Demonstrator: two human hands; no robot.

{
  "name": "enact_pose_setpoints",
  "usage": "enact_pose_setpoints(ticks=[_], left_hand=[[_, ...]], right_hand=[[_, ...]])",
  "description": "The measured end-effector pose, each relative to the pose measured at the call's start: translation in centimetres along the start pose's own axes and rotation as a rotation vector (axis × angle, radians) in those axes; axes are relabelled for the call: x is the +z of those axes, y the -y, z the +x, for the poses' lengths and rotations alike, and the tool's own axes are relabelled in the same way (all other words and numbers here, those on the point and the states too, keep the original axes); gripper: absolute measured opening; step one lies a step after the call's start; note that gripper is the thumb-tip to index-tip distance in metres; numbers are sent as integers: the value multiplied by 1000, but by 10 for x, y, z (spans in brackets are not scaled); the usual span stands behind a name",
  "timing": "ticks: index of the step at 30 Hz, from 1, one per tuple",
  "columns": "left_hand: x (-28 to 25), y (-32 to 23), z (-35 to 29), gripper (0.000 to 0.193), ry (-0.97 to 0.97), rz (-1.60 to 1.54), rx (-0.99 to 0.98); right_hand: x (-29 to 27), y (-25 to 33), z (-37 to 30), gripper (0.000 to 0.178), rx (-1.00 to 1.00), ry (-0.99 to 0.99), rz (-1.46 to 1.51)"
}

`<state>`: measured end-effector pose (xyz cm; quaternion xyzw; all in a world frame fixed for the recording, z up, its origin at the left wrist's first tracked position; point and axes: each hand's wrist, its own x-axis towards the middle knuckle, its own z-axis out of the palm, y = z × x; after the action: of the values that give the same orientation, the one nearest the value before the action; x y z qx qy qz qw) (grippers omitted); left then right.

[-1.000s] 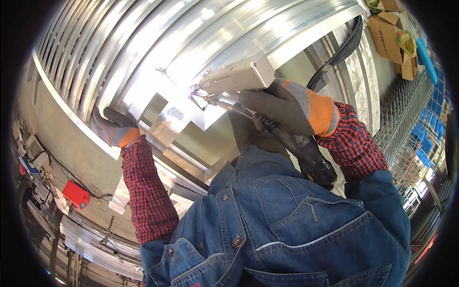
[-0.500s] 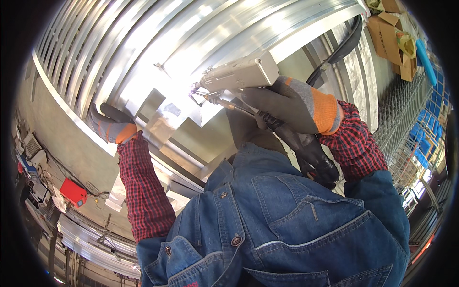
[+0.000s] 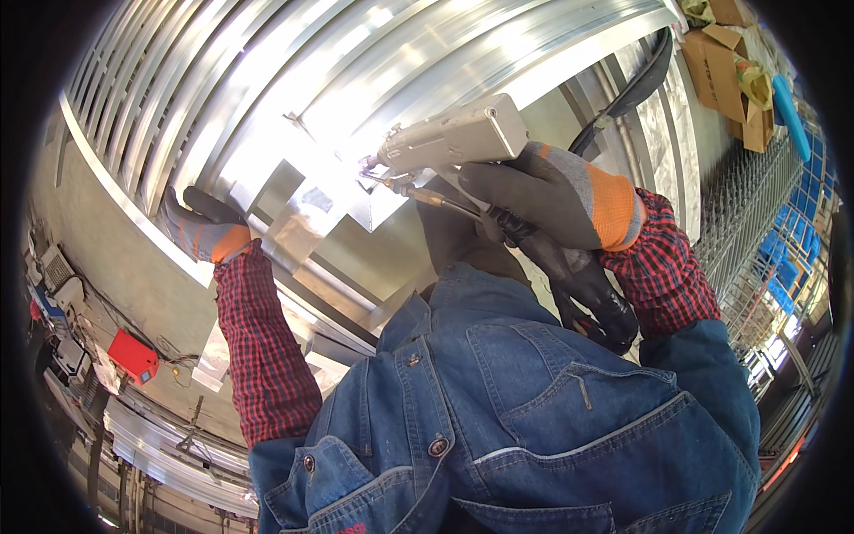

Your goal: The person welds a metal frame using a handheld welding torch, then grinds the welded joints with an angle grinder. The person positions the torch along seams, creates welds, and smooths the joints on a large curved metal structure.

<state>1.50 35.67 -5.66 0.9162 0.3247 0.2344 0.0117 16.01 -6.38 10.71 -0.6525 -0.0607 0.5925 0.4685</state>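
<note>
My right hand (image 3: 556,191), in a grey and orange work glove, is wrapped round a handheld welding gun (image 3: 458,141) with a boxy silver body. A thin brass-coloured feed tube runs beneath the body to the tip. The tip points left at a slatted aluminium panel (image 3: 213,98), where a glaring white light washes out the contact spot. My left hand (image 3: 206,230), gloved alike, is closed over the panel's near-left edge, its thumb on one side and fingers on the other. A thick black hose (image 3: 583,298) hangs from the gun beneath my right hand.
Metal bars with gaps between them (image 3: 311,254) lie before my body. Back right are a dark curved welding shield (image 3: 645,89), an open cardboard box (image 3: 716,71) and a wire rack (image 3: 756,191). At left, a red box (image 3: 133,356) stands near cables; stacked metal profiles (image 3: 169,454) lie lower left.
The welding gun and my right hand have shifted slightly to the right. My left hand shows a slight leftward shift, still at the panel's edge. The white glare at the tip persists.
</note>
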Motion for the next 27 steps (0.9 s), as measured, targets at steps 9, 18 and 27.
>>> enact_pose_setpoints(ticks=[9,18,27], left_hand=[[3,2,-1,49,6,17,-30],[2,2,1,56,0,-36,-8],[1,0,0,51,15,23,-28]], right_hand=[[-1,7,-11,51,-57,-3,-156],[-1,-7,-14,43,-163,20,-85],[-4,-10,-18,37,-252,-37,-246]])
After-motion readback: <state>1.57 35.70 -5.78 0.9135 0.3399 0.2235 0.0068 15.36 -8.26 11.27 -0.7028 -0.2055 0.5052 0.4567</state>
